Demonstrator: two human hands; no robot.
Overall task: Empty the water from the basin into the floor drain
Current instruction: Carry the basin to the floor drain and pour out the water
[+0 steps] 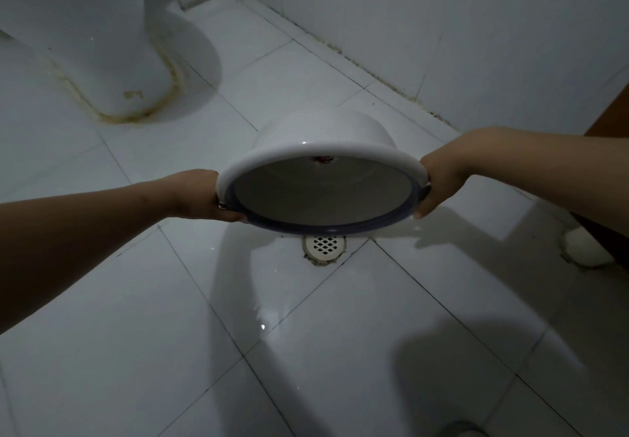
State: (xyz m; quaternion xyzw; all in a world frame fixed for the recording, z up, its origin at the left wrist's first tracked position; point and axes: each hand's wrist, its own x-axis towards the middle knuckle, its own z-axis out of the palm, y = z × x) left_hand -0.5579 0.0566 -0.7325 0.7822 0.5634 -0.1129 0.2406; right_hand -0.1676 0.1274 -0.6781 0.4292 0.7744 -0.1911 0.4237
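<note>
Wet floor [340,351] gleams nearest, tiles shining. Just beyond, the drain [325,245] sits right under the basin's lower rim. The basin [320,191] is tipped steeply, its mouth facing back toward the person and down, held off the floor. Left hand [204,194] is clamped on the left rim, right hand [439,181] on the right rim, fingers curled under, both equally near. No stream is visible, so it looks almost drained. Nothing blocks the drain. Further off, the toilet [112,45] stands left and the wall [442,27] behind.
</note>
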